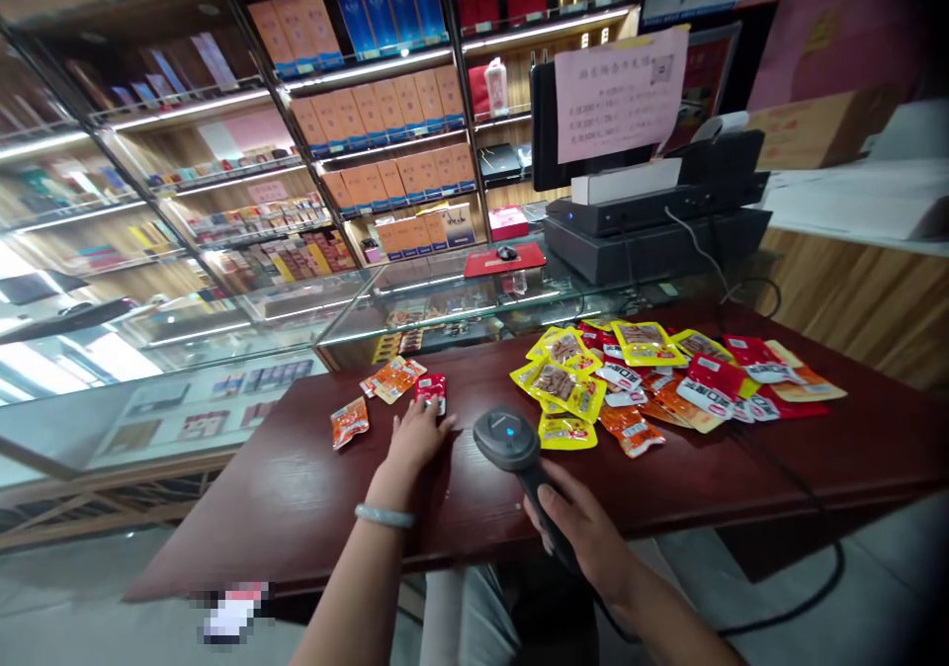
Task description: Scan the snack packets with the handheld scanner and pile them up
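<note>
My right hand (585, 533) is wrapped round the handle of a black barcode scanner (508, 439), whose head shows a blue light and points across the dark red table (297, 488). My left hand (416, 439) lies with fingers stretched out, fingertips touching a small red snack packet (431, 389). A pale bangle sits on that wrist. Two orange packets (392, 377) lie just behind it, and one more orange packet (349, 421) lies to its left.
A heap of several yellow, red and orange snack packets (652, 379) covers the table's right part. Behind stand a black cash register (652, 216) with a pink notice, a glass counter (244, 350) and lit shelves of boxed goods (386, 113). A cable (801, 597) trails off the table's right.
</note>
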The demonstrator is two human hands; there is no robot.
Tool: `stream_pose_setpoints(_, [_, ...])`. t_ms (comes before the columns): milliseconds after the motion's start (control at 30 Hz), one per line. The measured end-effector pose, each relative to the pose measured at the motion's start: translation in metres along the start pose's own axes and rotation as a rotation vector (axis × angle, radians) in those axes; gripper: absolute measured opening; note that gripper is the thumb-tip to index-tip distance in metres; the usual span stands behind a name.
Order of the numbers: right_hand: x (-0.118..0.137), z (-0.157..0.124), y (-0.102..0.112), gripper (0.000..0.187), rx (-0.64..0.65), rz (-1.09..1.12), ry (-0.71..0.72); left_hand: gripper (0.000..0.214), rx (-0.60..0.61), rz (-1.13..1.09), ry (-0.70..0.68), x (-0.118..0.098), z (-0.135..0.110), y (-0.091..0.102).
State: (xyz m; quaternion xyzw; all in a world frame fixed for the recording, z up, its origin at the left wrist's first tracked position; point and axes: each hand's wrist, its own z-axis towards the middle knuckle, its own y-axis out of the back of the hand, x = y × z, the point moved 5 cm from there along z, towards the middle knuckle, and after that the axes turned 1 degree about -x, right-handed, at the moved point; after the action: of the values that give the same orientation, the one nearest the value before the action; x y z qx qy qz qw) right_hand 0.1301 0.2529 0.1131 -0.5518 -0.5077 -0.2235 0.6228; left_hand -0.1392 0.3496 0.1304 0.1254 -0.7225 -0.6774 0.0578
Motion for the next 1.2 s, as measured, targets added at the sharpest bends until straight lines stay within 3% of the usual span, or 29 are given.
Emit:
stream_pose_setpoints(133, [-0.003, 0.0, -0.006, 0.08, 0.033, -0.011, -0.013, 0.048, -0.094, -0.071, -0.156, -0.027, -0.056, 0.001])
stream_pose_setpoints(267, [-0.004, -0.003, -0.005, 0.075, 0.052, -0.037, -0.015, 0.026, -0.24, -0.106, -0.102, -0.033, -0.082, 0.011])
stream_pose_setpoints(367, [-0.003, -0.006, -0.004, 0.076, 0.061, -0.054, -0.01, 0.044, -0.304, -0.041, 0.032, -0.025, -0.079, 0.014])
stream_pose_setpoints(433, [-0.002, -0.008, -0.003, 0.077, 0.053, -0.053, -0.005, 0.055, -0.259, -0.029, 0.061, -0.021, -0.073, 0.01])
stream_pose_setpoints(533, [-0.001, -0.008, -0.002, 0.074, 0.062, -0.05, 0.014, 0.045, -0.161, -0.069, 0.008, -0.021, -0.066, 0.001])
stream_pose_setpoints(733, [0.002, -0.008, -0.002, 0.065, 0.119, -0.037, 0.035, 0.036, -0.142, -0.139, 0.001, -0.02, -0.067, -0.007])
stream_pose_setpoints(1000, [0.008, -0.009, 0.001, 0.059, 0.128, -0.017, 0.049, 0.034, -0.169, -0.23, 0.032, -0.023, -0.069, -0.001])
stream_pose_setpoints(1200, [0.013, -0.009, 0.006, 0.06, 0.107, -0.006, 0.052, 0.032, -0.236, -0.311, -0.015, -0.044, -0.074, 0.01])
